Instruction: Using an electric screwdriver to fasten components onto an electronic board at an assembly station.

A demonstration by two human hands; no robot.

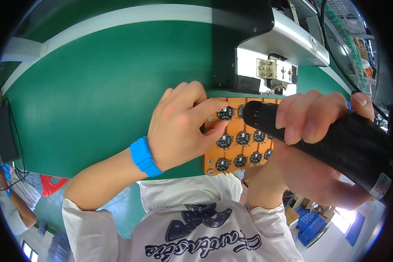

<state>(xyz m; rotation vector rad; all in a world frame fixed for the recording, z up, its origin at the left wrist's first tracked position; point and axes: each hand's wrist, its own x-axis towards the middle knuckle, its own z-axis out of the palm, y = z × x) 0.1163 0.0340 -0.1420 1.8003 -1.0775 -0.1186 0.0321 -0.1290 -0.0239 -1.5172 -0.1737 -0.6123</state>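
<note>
The orange tray (210,153) lies by the near edge of the green surface (96,87); at its far left corner, a round black part (225,113) sits between the left hand's (177,124) thumb and index finger, though whether they pinch it I can't tell. Its right-hand neighbour is overlapped by the nose of a black cylindrical tool (349,139), slanting leftward and away, the right hand's (310,120) fingers wrapped around it.

Green tbl (109,78) carries tray (231,153) (orange) & machine (288,43).

On our desk (96,78) lies the tray (211,153) bearing rows of parts (243,138), our left hand (177,122) at its left, the tool (343,142) in our right hand (312,120) over its right, the machine (288,39) behind.
</note>
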